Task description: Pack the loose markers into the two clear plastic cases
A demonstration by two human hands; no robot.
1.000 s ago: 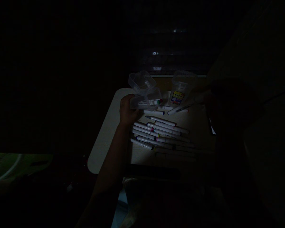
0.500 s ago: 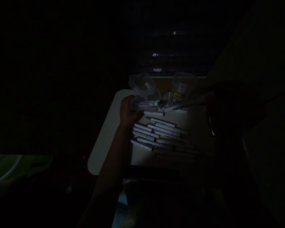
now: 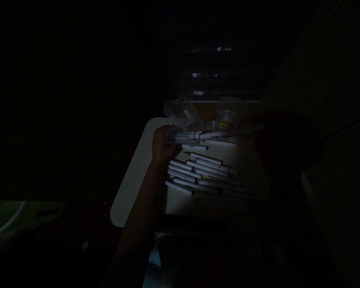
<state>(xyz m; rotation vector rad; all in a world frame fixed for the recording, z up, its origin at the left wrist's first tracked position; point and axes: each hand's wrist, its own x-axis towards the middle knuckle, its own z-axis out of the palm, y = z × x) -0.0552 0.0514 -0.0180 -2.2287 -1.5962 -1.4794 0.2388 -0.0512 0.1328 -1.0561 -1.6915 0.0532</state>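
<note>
My left hand [image 3: 162, 145] is closed round the near-left side of a clear plastic box [image 3: 175, 136], which lies tilted with its lid [image 3: 180, 112] flipped up. Some white markers show inside the box. From the right, my right hand [image 3: 267, 134], very dark, holds a white marker [image 3: 222, 133] whose far end is at the box's opening. Its fingers are mostly lost in shadow. Several white markers [image 3: 210, 165] with coloured ends lie in rows on the pale tabletop [image 3: 135, 176], nearer to me than the box.
A second clear container [image 3: 231, 108] with a yellow and blue label stands at the back right, behind the held marker. Dark ridged material [image 3: 210, 74] rises beyond the table's far edge. A green surface [image 3: 24, 216] shows low at the left. The room is very dark.
My right hand has carried its marker leftward, so the far end now reaches the box's opening. My left hand keeps its grip on the box. The view has shifted slightly.
</note>
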